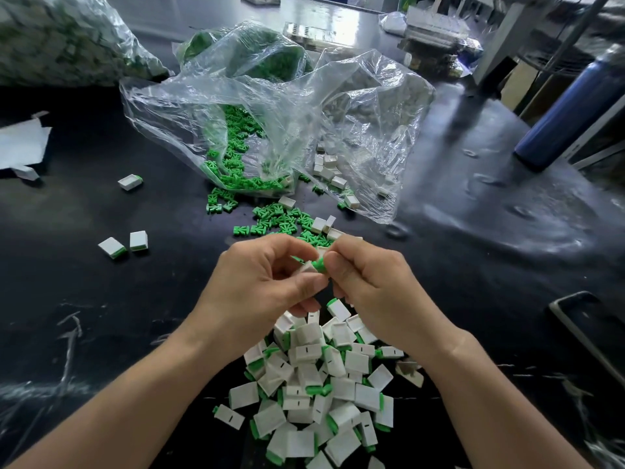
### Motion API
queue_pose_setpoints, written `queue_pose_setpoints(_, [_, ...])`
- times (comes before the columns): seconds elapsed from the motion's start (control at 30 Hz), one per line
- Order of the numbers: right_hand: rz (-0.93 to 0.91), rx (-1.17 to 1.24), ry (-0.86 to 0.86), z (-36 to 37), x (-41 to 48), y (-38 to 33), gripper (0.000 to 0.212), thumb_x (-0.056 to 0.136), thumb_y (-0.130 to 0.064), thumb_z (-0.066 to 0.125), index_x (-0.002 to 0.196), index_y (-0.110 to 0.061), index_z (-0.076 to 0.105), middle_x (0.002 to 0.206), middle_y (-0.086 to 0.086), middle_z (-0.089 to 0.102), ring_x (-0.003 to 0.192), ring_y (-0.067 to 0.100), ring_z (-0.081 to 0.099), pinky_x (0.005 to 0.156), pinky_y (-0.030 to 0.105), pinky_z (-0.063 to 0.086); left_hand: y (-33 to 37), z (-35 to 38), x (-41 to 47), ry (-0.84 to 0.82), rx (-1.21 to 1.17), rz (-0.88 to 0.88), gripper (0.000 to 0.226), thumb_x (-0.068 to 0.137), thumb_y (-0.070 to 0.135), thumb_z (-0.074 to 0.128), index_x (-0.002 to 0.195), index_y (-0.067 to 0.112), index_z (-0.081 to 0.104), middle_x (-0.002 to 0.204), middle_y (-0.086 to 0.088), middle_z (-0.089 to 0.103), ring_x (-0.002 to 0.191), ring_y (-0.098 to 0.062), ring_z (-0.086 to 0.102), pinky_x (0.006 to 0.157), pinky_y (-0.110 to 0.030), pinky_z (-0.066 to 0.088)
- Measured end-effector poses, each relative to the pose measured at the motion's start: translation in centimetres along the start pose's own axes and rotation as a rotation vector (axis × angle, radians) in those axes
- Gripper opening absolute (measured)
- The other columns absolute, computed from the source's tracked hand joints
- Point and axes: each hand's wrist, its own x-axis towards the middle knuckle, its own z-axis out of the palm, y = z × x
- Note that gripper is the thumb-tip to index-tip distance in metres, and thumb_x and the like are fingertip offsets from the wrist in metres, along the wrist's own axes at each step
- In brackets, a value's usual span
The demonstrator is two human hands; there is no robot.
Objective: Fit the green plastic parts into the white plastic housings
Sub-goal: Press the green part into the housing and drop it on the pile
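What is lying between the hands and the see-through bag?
Head view: loose green parts and a few white housings scattered on the dark table.

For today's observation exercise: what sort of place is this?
Probably a factory assembly bench: a bag spilling green parts, a pile of finished housings, left hand and right hand fitting another.

the white housings (306, 355) heaped just under the left hand (260, 282) and right hand (372, 286) look like smooth, matt plastic. the green parts (267, 218) beyond the hands are plastic with a faint sheen. behind them the clear bag (304, 106) is thin, crinkled, glossy film. the dark surface (101, 299) is smooth, half-glossy, scratched. far right of the hands, the blue bottle (571, 106) has a satin sheen.
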Motion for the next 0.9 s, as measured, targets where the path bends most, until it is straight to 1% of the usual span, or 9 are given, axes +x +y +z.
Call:
queue_pose_setpoints(0.07, [-0.059,-0.117,0.002,0.1,0.0,0.2,0.032,0.095,-0.021,0.046,0.066,-0.031,0.039,0.055,-0.012,0.044,0.056,0.005,0.044,0.052,0.019,0.032,0.2,-0.1,0.1,-0.035,-0.075,-0.066,0.014,0.071,0.003,0.066,0.084,0.007,0.066,0.061,-0.007,0.069,0.051,-0.013,0.064,0.049,-0.019,0.052])
queue_pose_setpoints(0.13, [-0.118,-0.184,0.023,0.3,0.0,0.1,0.024,0.093,-0.028,0.042,0.070,-0.029,0.038,0.058,-0.011,0.044,0.060,0.008,0.044,0.055,0.022,0.034,0.5,-0.4,0.1,-0.063,-0.122,-0.101,0.016,0.067,0.011,0.064,0.080,0.004,0.068,0.065,-0.010,0.070,0.051,-0.012,0.063,0.047,-0.018,0.050])
queue_pose_setpoints(0.23, [-0.133,-0.157,0.066,0.5,-0.2,-0.1,0.019,0.089,-0.032,0.037,0.072,-0.022,0.040,0.063,-0.005,0.049,0.065,0.015,0.045,0.059,0.027,0.037,0.7,-0.7,0.0,-0.088,-0.064,-0.101,0.018,0.067,0.024,0.060,0.074,0.011,0.069,0.066,-0.008,0.069,0.044,-0.010,0.056,0.035,-0.017,0.038])
queue_pose_setpoints(0.3, [-0.114,-0.120,0.065,0.5,-0.2,-0.2,0.023,0.088,-0.035,0.037,0.072,-0.019,0.042,0.063,-0.002,0.051,0.066,0.015,0.046,0.060,0.027,0.036,0.6,-0.8,-0.1,-0.101,-0.039,-0.089,0.016,0.069,0.028,0.059,0.071,0.016,0.069,0.061,-0.006,0.067,0.040,-0.008,0.051,0.034,-0.015,0.032])
queue_pose_setpoints(0.4, [-0.099,-0.087,0.043,0.4,-0.2,-0.2,0.028,0.088,-0.036,0.035,0.065,-0.019,0.038,0.056,-0.002,0.043,0.059,0.013,0.041,0.055,0.024,0.032,0.3,-0.7,-0.1,-0.102,0.004,-0.049,0.015,0.079,0.021,0.059,0.071,0.013,0.069,0.051,-0.001,0.059,0.037,-0.007,0.047,0.035,-0.012,0.031])
queue_pose_setpoints(0.47, [-0.125,-0.161,0.034,0.4,-0.2,-0.2,0.027,0.087,-0.034,0.035,0.062,-0.025,0.032,0.052,-0.007,0.035,0.055,0.009,0.038,0.052,0.020,0.028,0.1,-0.7,0.0,-0.113,0.057,-0.022,0.018,0.082,0.020,0.059,0.073,0.008,0.069,0.048,0.002,0.054,0.036,-0.007,0.045,0.036,-0.011,0.031])
queue_pose_setpoints(0.57, [-0.166,-0.259,-0.020,0.1,-0.2,-0.4,0.025,0.086,-0.031,0.035,0.062,-0.030,0.028,0.052,-0.012,0.031,0.054,0.007,0.035,0.052,0.020,0.026,0.1,-1.0,-0.2,-0.152,0.169,0.022,0.027,0.077,0.030,0.059,0.073,0.005,0.069,0.046,0.005,0.052,0.036,-0.006,0.044,0.038,-0.011,0.032])
queue_pose_setpoints(0.73, [-0.221,-0.323,-0.098,-0.3,-0.2,-0.5,0.020,0.087,-0.028,0.035,0.067,-0.023,0.031,0.057,-0.013,0.030,0.056,0.015,0.030,0.054,0.028,0.022,0.0,-1.2,-0.3,-0.186,0.302,0.094,0.042,0.074,0.042,0.054,0.069,0.002,0.065,0.047,0.001,0.051,0.039,-0.008,0.045,0.040,-0.017,0.034])
queue_pose_setpoints(0.9, [-0.264,-0.406,-0.149,-0.5,-0.3,-0.7,0.018,0.087,-0.026,0.034,0.072,-0.017,0.033,0.059,-0.013,0.029,0.060,0.017,0.032,0.057,0.033,0.028,-0.1,-1.4,-0.4,-0.206,0.435,0.159,0.031,0.088,0.024,0.060,0.066,0.002,0.063,0.049,-0.002,0.049,0.041,-0.007,0.041,0.041,-0.027,0.035])
